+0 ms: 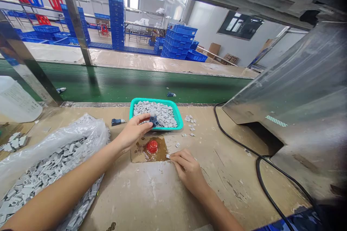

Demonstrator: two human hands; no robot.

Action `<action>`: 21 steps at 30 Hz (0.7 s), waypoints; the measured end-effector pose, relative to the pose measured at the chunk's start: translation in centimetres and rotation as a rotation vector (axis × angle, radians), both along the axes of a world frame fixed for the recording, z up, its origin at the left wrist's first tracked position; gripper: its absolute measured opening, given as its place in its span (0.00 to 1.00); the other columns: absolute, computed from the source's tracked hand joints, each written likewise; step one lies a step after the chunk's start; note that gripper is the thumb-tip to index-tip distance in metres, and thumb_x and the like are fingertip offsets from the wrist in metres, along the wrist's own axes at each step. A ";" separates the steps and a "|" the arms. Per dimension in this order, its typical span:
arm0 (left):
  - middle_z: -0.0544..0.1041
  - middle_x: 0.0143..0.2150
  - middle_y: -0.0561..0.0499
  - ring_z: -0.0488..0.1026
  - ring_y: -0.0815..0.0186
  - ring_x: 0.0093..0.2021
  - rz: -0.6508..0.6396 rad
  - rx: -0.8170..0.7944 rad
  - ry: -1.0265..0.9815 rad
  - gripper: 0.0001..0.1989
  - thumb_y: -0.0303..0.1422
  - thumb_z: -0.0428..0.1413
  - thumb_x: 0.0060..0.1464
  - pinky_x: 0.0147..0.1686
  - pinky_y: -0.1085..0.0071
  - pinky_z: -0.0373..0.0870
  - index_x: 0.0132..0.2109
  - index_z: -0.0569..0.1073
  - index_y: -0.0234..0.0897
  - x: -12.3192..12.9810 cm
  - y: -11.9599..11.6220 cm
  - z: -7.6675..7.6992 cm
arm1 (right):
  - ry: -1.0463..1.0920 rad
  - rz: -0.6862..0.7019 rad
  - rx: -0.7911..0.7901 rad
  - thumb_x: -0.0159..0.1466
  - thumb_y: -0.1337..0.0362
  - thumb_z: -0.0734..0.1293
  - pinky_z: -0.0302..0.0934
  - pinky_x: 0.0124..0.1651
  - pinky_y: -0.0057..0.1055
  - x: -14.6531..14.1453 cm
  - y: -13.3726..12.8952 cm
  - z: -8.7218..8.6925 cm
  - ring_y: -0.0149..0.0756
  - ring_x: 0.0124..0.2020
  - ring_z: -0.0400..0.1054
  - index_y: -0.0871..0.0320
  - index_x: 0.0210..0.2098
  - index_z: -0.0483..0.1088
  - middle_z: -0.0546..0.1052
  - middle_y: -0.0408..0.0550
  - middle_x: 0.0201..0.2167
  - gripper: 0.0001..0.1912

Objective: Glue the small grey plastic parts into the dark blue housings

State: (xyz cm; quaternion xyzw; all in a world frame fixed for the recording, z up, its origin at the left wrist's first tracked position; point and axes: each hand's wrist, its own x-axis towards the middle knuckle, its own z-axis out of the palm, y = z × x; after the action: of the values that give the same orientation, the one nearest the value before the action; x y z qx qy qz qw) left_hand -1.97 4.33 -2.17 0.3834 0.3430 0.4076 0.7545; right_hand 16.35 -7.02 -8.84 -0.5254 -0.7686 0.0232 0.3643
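Observation:
My left hand (132, 132) pinches a dark blue plastic part (154, 121) over the edge of a teal plastic tray (155, 99). The tray is heaped with small grey pieces (155, 113). My right hand (187, 168) holds a small pale grey piece (168, 156) between its fingertips, at the edge of a stained cardboard sheet (138, 155). A red domed cap (152, 147) sits on that sheet, between my hands. A torn-open clear plastic bag (81, 131) of grey pieces lies beneath my left forearm.
A dark blue part (118, 122) and loose grey pieces (190, 122) lie on the worn tan bench (162, 202). A black cable (257, 158) runs along its right side, beside a metal housing (282, 90). A green conveyor belt (135, 86) lies beyond, with stacked blue crates (177, 41) farther away.

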 end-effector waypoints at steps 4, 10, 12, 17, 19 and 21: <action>0.73 0.33 0.51 0.71 0.71 0.34 -0.065 0.017 -0.045 0.08 0.25 0.59 0.41 0.39 0.72 0.68 0.33 0.70 0.33 0.0 -0.2 0.2 | 0.011 0.014 0.014 0.60 0.73 0.58 0.62 0.32 0.33 0.3 0.2 1.4 0.34 0.30 0.64 0.57 0.30 0.69 0.72 0.47 0.27 0.10; 0.74 0.36 0.51 0.69 0.76 0.29 -0.180 0.108 0.019 0.15 0.28 0.61 0.39 0.28 0.80 0.65 0.39 0.70 0.35 -0.3 -0.4 0.3 | 0.013 0.024 0.059 0.60 0.73 0.59 0.62 0.34 0.33 -0.1 1.0 2.8 0.33 0.31 0.65 0.57 0.32 0.69 0.72 0.47 0.29 0.09; 0.73 0.38 0.52 0.70 0.75 0.31 -0.198 0.099 -0.009 0.16 0.28 0.61 0.39 0.31 0.79 0.65 0.40 0.71 0.37 -0.4 -0.4 0.3 | -0.017 0.051 0.037 0.60 0.73 0.59 0.62 0.33 0.32 -0.3 1.2 2.6 0.33 0.30 0.65 0.57 0.31 0.69 0.72 0.46 0.28 0.09; 0.71 0.37 0.54 0.69 0.75 0.29 -0.200 0.097 -0.004 0.18 0.29 0.61 0.39 0.32 0.77 0.65 0.42 0.72 0.41 -0.5 -0.2 0.2 | 0.025 -0.020 0.112 0.60 0.72 0.60 0.63 0.35 0.33 -0.4 1.2 3.4 0.34 0.31 0.66 0.57 0.31 0.70 0.73 0.47 0.29 0.08; 0.71 0.38 0.53 0.67 0.77 0.28 -0.191 0.103 0.014 0.15 0.28 0.61 0.39 0.30 0.78 0.64 0.39 0.74 0.39 -0.4 -0.2 0.2 | 0.030 -0.020 0.114 0.60 0.71 0.61 0.63 0.34 0.33 -0.3 1.1 4.2 0.34 0.31 0.67 0.56 0.31 0.70 0.73 0.47 0.29 0.07; 0.71 0.41 0.52 0.66 0.77 0.29 -0.182 0.098 0.019 0.14 0.28 0.61 0.38 0.32 0.78 0.64 0.38 0.74 0.37 -0.4 -0.3 0.2 | 0.030 -0.020 0.102 0.59 0.71 0.61 0.63 0.35 0.33 -0.3 1.1 5.1 0.34 0.31 0.67 0.56 0.31 0.70 0.73 0.47 0.28 0.07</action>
State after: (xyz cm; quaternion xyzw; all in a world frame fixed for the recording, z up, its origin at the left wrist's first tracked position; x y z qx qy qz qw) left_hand -2.33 4.07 -1.95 0.4533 0.2935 0.3503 0.7653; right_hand 16.04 -5.93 -3.75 -0.5135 -0.7578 -0.0116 0.4023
